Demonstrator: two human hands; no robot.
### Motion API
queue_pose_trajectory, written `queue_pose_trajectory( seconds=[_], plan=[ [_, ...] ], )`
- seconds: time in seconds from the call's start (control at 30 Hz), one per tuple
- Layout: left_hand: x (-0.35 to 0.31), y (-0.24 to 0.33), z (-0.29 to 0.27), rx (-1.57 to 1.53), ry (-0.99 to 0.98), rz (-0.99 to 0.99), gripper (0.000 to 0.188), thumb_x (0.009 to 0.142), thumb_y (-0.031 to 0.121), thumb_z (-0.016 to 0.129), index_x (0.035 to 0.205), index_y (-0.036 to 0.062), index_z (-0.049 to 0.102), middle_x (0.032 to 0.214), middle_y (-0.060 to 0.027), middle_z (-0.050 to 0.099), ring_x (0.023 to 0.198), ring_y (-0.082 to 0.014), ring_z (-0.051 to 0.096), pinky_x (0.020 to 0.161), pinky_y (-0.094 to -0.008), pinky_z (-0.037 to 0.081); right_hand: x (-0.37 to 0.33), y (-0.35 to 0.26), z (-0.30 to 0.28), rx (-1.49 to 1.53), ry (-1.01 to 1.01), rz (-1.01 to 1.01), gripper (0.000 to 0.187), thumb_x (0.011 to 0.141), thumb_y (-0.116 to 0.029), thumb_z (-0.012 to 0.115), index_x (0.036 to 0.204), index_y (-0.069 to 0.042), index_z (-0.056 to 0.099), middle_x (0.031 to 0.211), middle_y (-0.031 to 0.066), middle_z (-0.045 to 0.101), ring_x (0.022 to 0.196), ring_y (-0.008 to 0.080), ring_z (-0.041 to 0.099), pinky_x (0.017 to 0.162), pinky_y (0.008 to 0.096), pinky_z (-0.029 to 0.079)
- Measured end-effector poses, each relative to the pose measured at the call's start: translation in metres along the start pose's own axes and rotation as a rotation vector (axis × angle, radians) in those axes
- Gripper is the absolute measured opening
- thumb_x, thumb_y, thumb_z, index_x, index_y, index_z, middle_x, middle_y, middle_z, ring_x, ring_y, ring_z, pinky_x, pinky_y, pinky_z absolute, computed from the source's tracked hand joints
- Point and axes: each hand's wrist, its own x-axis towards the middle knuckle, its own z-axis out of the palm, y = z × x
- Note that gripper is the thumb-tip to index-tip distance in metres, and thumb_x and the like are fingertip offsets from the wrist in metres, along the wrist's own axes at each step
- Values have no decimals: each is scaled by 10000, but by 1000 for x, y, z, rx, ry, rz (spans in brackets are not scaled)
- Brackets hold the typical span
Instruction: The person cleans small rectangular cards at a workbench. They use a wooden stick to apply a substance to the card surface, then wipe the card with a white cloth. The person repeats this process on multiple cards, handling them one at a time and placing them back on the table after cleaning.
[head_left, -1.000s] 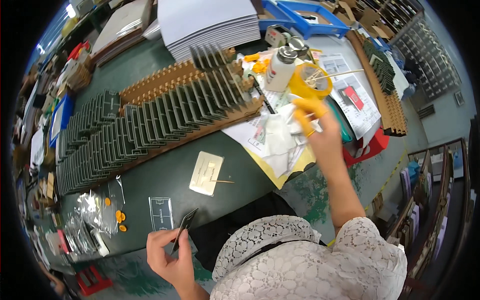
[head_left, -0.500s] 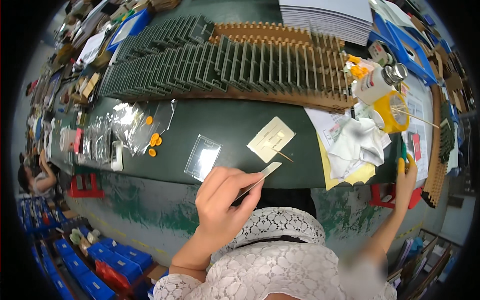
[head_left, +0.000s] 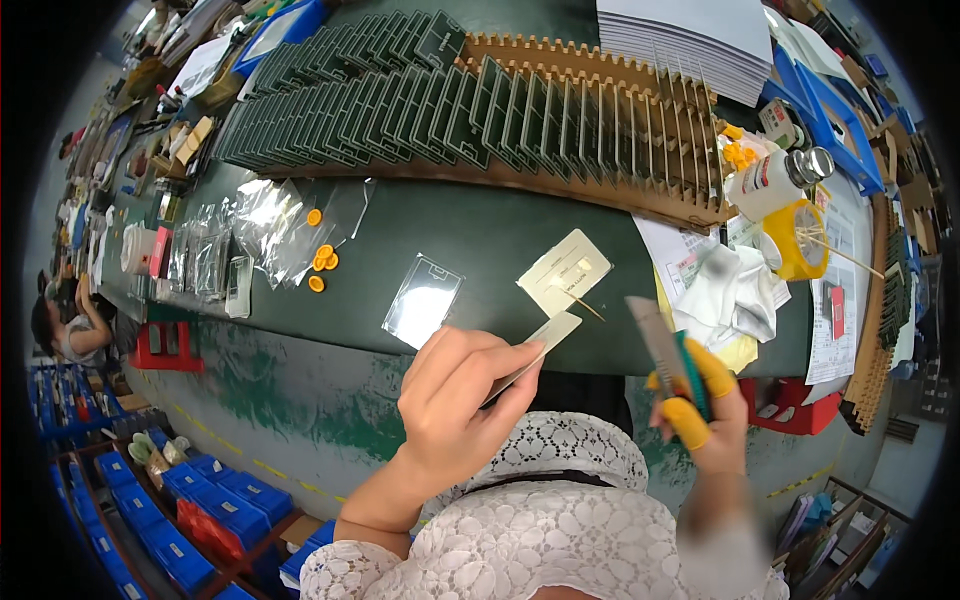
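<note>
My left hand [head_left: 460,395] pinches a thin, pale rectangular plate [head_left: 556,332] between thumb and fingers, tilted above the table's front edge. In my right hand [head_left: 715,425], with yellow finger cots on some fingers, is a utility knife [head_left: 658,345] with a green handle. Its grey blade points up and left, apart from the plate. Just beyond the plate lies a cream card [head_left: 540,280] with a small pale piece on it. A thin wooden stick [head_left: 585,305] rests across the card's near edge. Left of these, a clear rectangular panel [head_left: 425,300] lies flat on the green tabletop [head_left: 480,225].
Brown slotted racks [head_left: 640,205] full of upright dark panels span the back. Plastic bags [head_left: 270,220] and orange caps [head_left: 325,258] lie left. At right are a crumpled white cloth [head_left: 725,295], a bottle [head_left: 765,185] and a yellow tape roll [head_left: 800,240]. Another person [head_left: 80,330] sits far left.
My right hand has come from the table's right side toward the middle, bringing the utility knife near the plate. My left hand keeps its pinch on the plate. The whole view has shifted slightly.
</note>
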Motion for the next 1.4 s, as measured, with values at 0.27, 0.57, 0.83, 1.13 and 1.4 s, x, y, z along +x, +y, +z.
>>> queue_pose_trajectory(
  seconds=[0.27,0.57,0.83,1.13,1.4],
  plan=[
    [-5,-9,-13,37,95,13,292,626,-85,770,886,29,703,745,-49,616,594,-177,533,521,-287,392,13,-9,28,102,-148,36,574,880,-47,654,1406,-12,429,1022,94,601,768,98,573,651,218,464],
    [-8,-14,-15,36,124,30,285,624,-91,772,874,21,695,748,-53,624,588,-180,529,514,-286,387,16,-3,25,-446,-246,-390,613,852,-55,656,1413,7,417,1050,148,610,755,143,587,621,242,458],
    [-5,-13,-14,58,110,33,276,628,-97,771,869,14,694,738,-57,620,577,-178,523,509,-286,384,19,-19,35,-559,-202,-470,522,834,-51,676,1320,37,509,969,126,573,760,179,521,690,279,424],
    [-6,-11,-16,67,107,25,274,631,-101,770,870,9,694,739,-59,619,592,-186,536,520,-284,406,19,-20,36,-595,-236,-428,533,823,-17,689,1318,48,503,1034,167,565,831,255,538,754,305,445],
    [-5,-11,-15,65,108,21,273,630,-102,772,868,6,693,740,-60,617,592,-186,533,518,-286,406,20,-21,34,-579,-231,-409,540,828,-8,686,1331,37,496,1021,165,558,811,274,535,748,310,458]
  ],
)
